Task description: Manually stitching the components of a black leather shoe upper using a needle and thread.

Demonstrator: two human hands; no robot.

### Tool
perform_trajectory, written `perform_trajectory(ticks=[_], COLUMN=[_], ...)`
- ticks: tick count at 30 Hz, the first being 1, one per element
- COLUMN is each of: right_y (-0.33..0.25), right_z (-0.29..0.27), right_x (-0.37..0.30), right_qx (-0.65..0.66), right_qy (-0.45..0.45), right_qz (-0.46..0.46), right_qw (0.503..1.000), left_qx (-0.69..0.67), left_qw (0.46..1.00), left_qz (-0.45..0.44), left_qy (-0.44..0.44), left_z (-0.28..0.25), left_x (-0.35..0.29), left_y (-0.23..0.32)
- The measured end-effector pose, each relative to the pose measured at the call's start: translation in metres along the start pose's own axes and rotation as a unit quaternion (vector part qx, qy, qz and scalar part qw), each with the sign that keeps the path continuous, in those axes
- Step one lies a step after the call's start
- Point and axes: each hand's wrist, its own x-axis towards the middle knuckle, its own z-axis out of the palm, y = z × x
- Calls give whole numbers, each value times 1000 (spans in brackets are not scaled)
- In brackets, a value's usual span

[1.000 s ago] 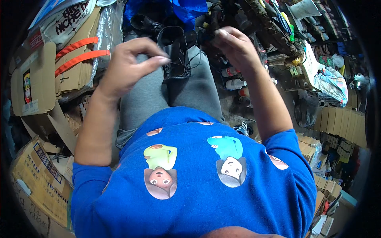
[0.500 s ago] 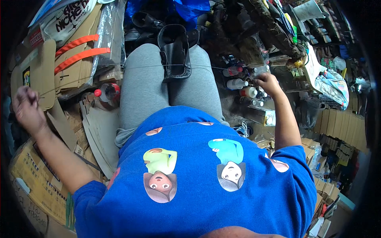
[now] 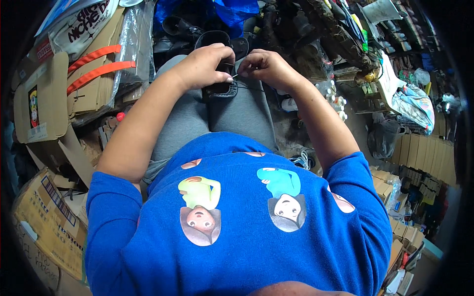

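A black leather shoe (image 3: 220,92) with a gathered, stitched edge is held between my knees, its sole side hidden. Over it, my left hand (image 3: 213,65) is closed in a pinch, thumb and forefinger close to the shoe's opening; what they hold is too small to make out. Just right of it, my right hand (image 3: 264,66) pinches dark thread, its fingertips almost meeting the left thumb. A thin, pale, needle-like piece (image 3: 235,76) shows between the two hands. Slack thread (image 3: 253,89) loops across my right thigh.
Cardboard pieces (image 3: 44,93) and orange strips (image 3: 101,74) lie at the left. More dark shoes (image 3: 180,27) and a blue plastic bag (image 3: 237,12) are beyond my knees. Several bottles (image 3: 335,101) stand right of my legs, with a black bag (image 3: 385,138) farther right.
Both hands were spread wide, pulling thread taut across the shoe. They have come together over the shoe, and the thread has gone slack.
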Motion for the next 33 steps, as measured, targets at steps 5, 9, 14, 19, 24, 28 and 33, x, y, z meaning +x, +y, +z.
perform_trajectory(ticks=[5, 9, 14, 19, 24, 28, 33], right_y=[-5, -2, 1, -3, -6, -11, -47], right_z=[-5, -2, 8, 17, 22, 21, 18], right_x=[0, 0, -8, -23, -27, -27, -21], right_qx=[-62, -42, -33, -96, -91, -130, -289], right_qy=[-26, -33, 4, 51, 59, 60, 2], right_qz=[-2, -9, -22, -55, -59, -78, -83], right_qw=[998, 999, 999, 993, 992, 987, 954], left_qx=[-60, -132, -180, -145, -120, -101, -74], left_qw=[992, 985, 976, 975, 974, 975, 977], left_qz=[-52, -57, -61, -42, -46, -47, -28], left_qy=[-99, -97, -107, -165, -187, -195, -199], left_z=[-4, 3, 5, -7, -10, -9, -8], left_x=[7, 7, 3, 1, -1, 0, -2], left_y=[-8, -19, -27, -16, -12, -13, -14])
